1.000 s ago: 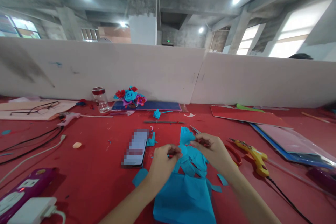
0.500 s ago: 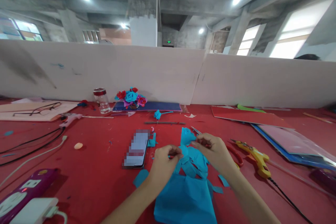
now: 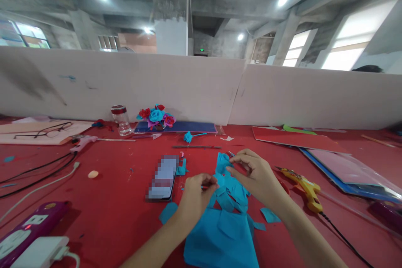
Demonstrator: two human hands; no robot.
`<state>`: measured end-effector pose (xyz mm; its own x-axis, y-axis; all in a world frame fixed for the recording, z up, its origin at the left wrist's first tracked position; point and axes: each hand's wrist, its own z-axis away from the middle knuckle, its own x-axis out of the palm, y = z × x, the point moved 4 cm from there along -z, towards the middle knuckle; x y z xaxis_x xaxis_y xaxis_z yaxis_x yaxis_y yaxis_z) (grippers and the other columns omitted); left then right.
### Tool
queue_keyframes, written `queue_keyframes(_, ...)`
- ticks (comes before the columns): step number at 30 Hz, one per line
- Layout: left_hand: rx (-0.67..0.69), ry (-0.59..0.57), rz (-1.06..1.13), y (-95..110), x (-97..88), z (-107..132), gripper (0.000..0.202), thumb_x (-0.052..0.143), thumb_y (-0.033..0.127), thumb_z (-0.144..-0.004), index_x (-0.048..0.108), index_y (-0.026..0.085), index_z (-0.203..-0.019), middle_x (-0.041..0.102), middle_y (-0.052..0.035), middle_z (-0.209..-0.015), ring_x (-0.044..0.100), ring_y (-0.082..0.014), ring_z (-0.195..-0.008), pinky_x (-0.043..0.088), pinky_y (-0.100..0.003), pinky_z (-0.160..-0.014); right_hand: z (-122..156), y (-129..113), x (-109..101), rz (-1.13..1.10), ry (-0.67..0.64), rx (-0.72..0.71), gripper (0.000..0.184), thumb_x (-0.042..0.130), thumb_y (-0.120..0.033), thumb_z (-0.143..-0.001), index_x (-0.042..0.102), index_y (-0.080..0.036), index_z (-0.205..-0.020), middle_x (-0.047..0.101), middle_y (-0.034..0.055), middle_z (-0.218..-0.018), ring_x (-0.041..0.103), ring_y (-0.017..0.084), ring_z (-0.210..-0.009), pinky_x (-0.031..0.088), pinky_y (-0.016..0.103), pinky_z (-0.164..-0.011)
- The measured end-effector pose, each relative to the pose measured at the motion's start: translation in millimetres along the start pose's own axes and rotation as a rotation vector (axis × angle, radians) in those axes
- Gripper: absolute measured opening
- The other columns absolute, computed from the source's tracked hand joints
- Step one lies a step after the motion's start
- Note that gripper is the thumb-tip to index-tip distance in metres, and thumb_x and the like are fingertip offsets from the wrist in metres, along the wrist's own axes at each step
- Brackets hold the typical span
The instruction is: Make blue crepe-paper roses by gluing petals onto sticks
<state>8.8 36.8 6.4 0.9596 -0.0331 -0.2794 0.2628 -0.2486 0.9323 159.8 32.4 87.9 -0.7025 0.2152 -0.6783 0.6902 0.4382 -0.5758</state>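
Observation:
My left hand (image 3: pixel 201 190) is closed in a pinch above blue crepe paper; what lies between its fingertips is too small to make out. My right hand (image 3: pixel 253 171) has thumb and index finger apart, beside an upright curled piece of blue paper (image 3: pixel 222 162). Under both hands lies a heap of cut blue paper pieces (image 3: pixel 234 190). Nearer to me is a larger folded sheet of blue crepe paper (image 3: pixel 220 245). One loose blue piece (image 3: pixel 270 215) lies beside my right forearm. The tips of a metal tool (image 3: pixel 231 154) show behind my right fingers.
A phone (image 3: pixel 163 178) lies left of my hands, a yellow glue gun (image 3: pixel 303 188) right. Behind are a blue paper flower (image 3: pixel 188 136), a thin stick (image 3: pixel 197 147), a paper bouquet (image 3: pixel 157 116) and a glass jar (image 3: pixel 122 120). A purple power strip (image 3: pixel 34 226) sits front left.
My right hand has shifted slightly left and its thumb and index finger have parted. More of the loose blue piece by my right forearm shows. My left hand stays almost still.

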Motion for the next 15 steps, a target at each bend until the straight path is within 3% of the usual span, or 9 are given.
queue_keyframes(3,-0.003,-0.007,-0.017,2.8,-0.5,0.6,0.006,0.059,0.021,-0.070,0.063,0.016,-0.069,0.069,-0.0063,-0.074,0.065,-0.0193,-0.070,0.050,-0.027,-0.064,-3.8,-3.2,1.1,0.040,-0.019,-0.024,0.009,0.057,-0.025,-0.075,0.062,-0.018,-0.077,0.054,0.0049,-0.082,0.053,0.015,-0.068,0.042,0.027,-0.061)
queue_keyframes(11,0.023,-0.005,-0.049,2.2,-0.6,0.7,0.008,0.060,0.022,-0.071,0.064,0.015,-0.070,0.069,-0.0066,-0.073,0.065,-0.0191,-0.070,0.049,-0.026,-0.065,-5.0,0.0,6.4,-0.004,-0.102,0.011,0.013,0.048,-0.025,-0.078,0.058,-0.018,-0.074,0.053,0.0054,-0.083,0.051,0.014,-0.062,0.038,0.025,-0.053)
queue_keyframes(15,0.020,-0.001,-0.031,2.5,0.0,0.9,0.008,0.059,0.021,-0.070,0.063,0.014,-0.069,0.069,-0.0069,-0.073,0.065,-0.0185,-0.069,0.049,-0.026,-0.064,-5.3,6.1,9.1,-0.045,-0.078,0.035,0.015,0.046,-0.025,-0.078,0.056,-0.018,-0.070,0.052,0.0047,-0.080,0.051,0.014,-0.062,0.039,0.026,-0.054)
